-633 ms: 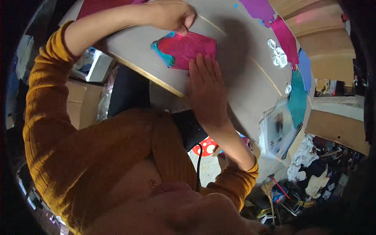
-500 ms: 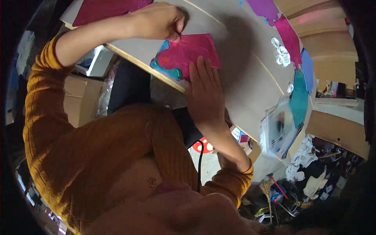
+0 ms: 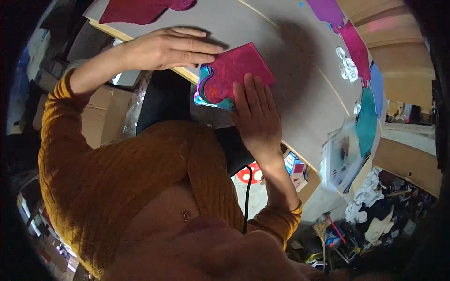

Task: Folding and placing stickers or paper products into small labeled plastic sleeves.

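A magenta sheet-like piece (image 3: 241, 65) with a curved, scalloped side lies at the near edge of the grey table (image 3: 225, 25). Shiny teal and blue material (image 3: 202, 86) shows along that curved side and juts past the table's wooden edge. My right hand (image 3: 258, 119) lies flat on the piece's lower right part, fingers stretched out. At the upper left corner, my left hand (image 3: 168, 49) reaches over with straight fingers, their tips on or just beside the piece. Whether the piece has more than one layer, I cannot tell.
Another dark red piece (image 3: 136, 10) lies at the far left. Along the right side are purple (image 3: 326, 11), magenta (image 3: 355, 49) and teal pieces (image 3: 366, 114), white rings (image 3: 347, 68) and a clear plastic packet (image 3: 340, 157). A broom (image 3: 322, 234) stands among floor clutter.
My left hand has gone from a pinch at the piece's corner to straight, flattened fingers. The piece has turned slightly, and its teal side shows more. My right hand stays flat on it.
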`<state>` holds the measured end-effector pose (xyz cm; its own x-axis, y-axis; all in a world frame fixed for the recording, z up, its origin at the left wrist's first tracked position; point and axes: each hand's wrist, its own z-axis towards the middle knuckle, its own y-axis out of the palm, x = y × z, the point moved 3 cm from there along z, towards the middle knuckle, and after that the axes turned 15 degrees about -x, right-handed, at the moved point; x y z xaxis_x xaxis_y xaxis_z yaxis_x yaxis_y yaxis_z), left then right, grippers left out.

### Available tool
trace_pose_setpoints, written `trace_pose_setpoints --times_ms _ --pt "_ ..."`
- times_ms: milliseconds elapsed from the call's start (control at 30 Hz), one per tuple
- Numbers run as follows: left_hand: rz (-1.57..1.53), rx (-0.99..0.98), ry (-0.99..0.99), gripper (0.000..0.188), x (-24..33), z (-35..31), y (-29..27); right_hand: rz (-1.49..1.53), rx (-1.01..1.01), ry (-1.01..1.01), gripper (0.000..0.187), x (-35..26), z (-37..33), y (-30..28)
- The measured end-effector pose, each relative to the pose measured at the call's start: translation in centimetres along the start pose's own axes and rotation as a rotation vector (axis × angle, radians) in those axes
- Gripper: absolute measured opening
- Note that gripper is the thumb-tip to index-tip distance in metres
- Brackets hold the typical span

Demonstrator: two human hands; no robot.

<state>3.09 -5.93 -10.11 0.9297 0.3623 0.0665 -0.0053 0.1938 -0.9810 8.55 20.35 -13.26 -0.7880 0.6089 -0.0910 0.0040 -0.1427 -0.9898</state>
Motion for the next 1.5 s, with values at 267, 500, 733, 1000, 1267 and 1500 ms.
trace_pose_setpoints --times_ms 267,500,733,1000,1267,1500 --pt "-0.085 -0.032 0.124 0.039 -0.8 0.9 -0.1 -0.095 0.034 0.016 0.051 -0.1 -0.1 0.4" --pt "-0.127 0.019 0.047 0.034 -1.6 0.9 0.0 -0.074 -0.002 0.030 0.046 -0.1 -0.1 -0.2" --pt "-0.107 -0.015 0.142 0.043 -1.1 1.2 0.2 -0.024 -0.014 0.021 0.047 -0.1 0.0 0.0" --pt "-0.318 0.034 0.205 0.033 -2.1 1.4 0.3 0.020 -0.044 0.007 0.049 0.0 0.0 -0.5" --pt "-0.407 -0.197 0.202 0.034 -2.5 3.2 -0.4 0.026 -0.024 -0.027 0.049 0.6 -0.1 -1.1" --pt "-0.281 -0.021 0.286 0.034 -2.0 3.5 0.4 0.060 -0.032 0.014 0.048 0.9 -0.7 -2.7"
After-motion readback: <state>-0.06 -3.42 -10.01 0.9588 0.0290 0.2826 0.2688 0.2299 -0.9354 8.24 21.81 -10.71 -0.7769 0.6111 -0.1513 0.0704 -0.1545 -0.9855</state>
